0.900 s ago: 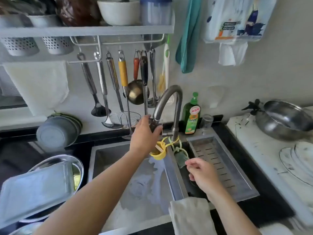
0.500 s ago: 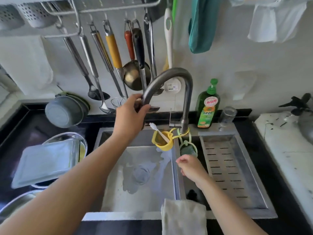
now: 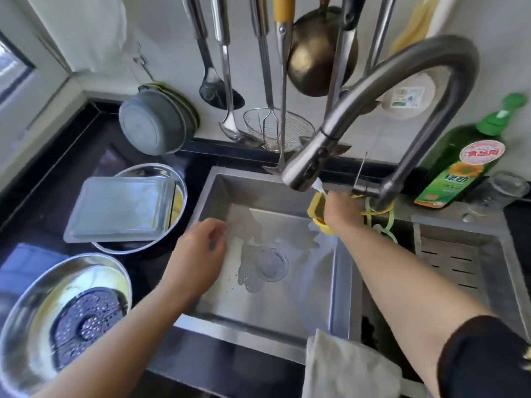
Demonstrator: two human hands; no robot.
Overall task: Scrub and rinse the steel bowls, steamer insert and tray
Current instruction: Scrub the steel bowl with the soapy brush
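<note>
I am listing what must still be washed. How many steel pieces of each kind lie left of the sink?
Bowls: 2
Tray: 1
Steamer insert: 1
Total: 4

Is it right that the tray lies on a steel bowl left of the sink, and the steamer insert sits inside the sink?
Not quite. The head view shows the steamer insert in a second steel bowl on the counter, left of the sink. The tray does lie on a bowl left of the sink.
</note>
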